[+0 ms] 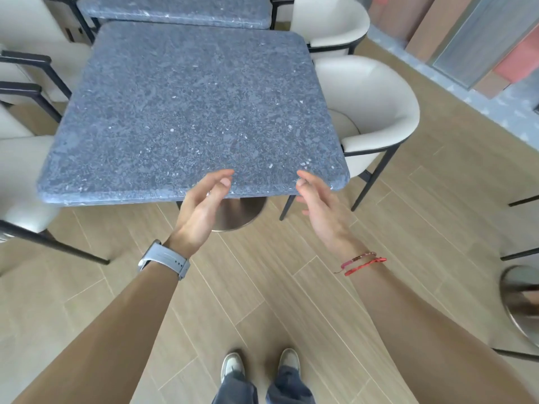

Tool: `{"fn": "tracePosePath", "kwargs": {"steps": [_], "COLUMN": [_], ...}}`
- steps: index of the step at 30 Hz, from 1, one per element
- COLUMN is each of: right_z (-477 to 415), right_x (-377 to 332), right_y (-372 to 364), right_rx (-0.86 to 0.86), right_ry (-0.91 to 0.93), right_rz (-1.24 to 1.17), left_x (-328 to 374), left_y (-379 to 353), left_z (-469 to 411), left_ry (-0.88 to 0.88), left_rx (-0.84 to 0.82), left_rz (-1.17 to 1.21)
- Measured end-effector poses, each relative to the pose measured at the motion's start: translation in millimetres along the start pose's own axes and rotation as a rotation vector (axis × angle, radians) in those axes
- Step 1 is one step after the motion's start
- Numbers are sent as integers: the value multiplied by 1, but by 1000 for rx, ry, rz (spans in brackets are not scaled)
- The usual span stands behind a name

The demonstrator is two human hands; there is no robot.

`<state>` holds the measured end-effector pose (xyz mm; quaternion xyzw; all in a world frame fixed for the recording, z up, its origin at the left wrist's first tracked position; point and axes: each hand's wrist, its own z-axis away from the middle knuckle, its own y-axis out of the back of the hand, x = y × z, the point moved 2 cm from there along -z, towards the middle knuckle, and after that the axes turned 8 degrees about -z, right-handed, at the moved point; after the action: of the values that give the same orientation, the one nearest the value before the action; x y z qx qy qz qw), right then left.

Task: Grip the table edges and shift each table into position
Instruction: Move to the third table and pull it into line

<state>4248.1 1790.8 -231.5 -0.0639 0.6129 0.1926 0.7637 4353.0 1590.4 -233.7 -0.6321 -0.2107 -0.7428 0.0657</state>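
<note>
The table (180, 112) is in the middle, just in front of the person. Its top is a thick slab, blue-grey with lots of little white and dark specks, like stone. The corners are round and the edge is smooth. It stands on one round shiny metal foot (242, 214), which peeks out under the near edge.

A second table (175, 10) with the same speckled top sits just behind it, on the far side, with a thin gap between them.

Both hands are up at the near edge of the table. The left hand (201, 202) has its palm turned in and its fingers loose and a bit bent. The right hand (318, 199) looks the same, just to the right of it. Both hands are open and hold nothing. I cannot tell if the fingertips touch the edge.

A grey watch (164, 259) is on the left wrist and red string bands (361, 261) are on the right wrist.

Cream chairs with thin black legs stand close by, one on the right (376, 106) and one on the left (20, 170). The floor (262, 287) has light wood-look planks
</note>
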Motion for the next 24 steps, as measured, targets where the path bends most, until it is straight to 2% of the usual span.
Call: {"fn": "tracePosePath", "kwargs": {"steps": [3, 9, 16, 19, 24], "right_z": [-24, -88, -165, -188, -216], "right_x": [18, 64, 112, 123, 132], "right_y": [-6, -19, -30, -37, -49], "right_rx": [-27, -54, 22, 36, 46], "right_ry": [-17, 4, 186, 236, 312], "right_rz": [24, 156, 477, 593, 738], "left_x": [-20, -73, -137, -152, -167], "left_y": [1, -7, -15, -13, -13], "left_z": [-25, -85, -143, -161, -194], "left_ry": [34, 58, 37, 26, -88], "left_rx": [-10, 74, 144, 163, 193], "left_rz": [-102, -365, -688, -754, -857]}}
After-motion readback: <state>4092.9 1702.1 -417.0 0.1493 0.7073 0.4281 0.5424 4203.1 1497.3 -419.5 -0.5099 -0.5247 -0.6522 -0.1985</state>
